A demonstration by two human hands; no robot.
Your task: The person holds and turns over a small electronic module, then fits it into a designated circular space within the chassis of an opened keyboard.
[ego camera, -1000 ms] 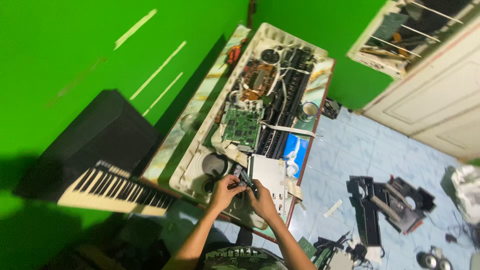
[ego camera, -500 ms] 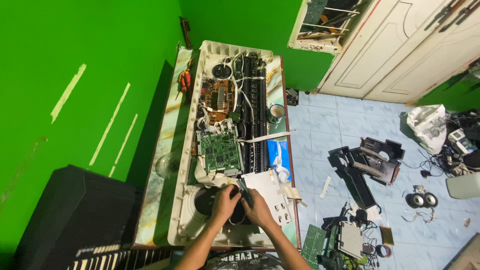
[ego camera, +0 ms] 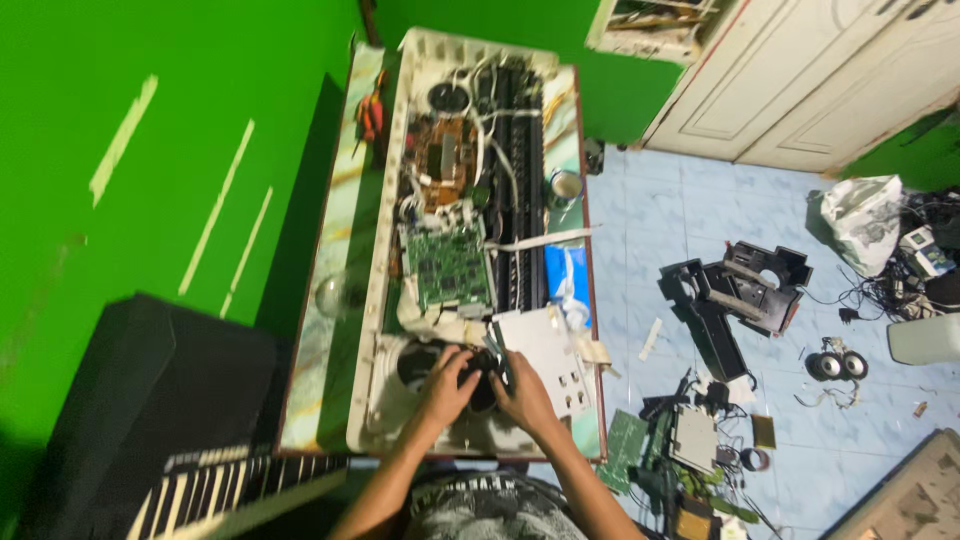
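Note:
Both my hands meet over the near end of an opened keyboard casing [ego camera: 372,400] that lies on a marbled table [ego camera: 322,330]. My left hand [ego camera: 445,385] and my right hand [ego camera: 522,392] close together around a small dark part [ego camera: 480,368] with a thin tool or strip sticking up between them. Under them sits a round black speaker [ego camera: 412,360]. A white panel [ego camera: 545,350] lies just right of my hands. A green circuit board [ego camera: 448,268] and a brown one [ego camera: 443,155] lie farther along the casing.
A black keyboard [ego camera: 215,490] stands at the lower left against the green wall [ego camera: 120,150]. On the blue tiled floor to the right lie black plastic housings [ego camera: 735,295], small speakers [ego camera: 838,365], circuit boards [ego camera: 690,440] and a white bag [ego camera: 862,220]. A cup [ego camera: 566,186] stands on the table's right edge.
The view has swung right and closer; the keyboard slid back into the lower left. My hands stay together on the dark part at the casing's near end.

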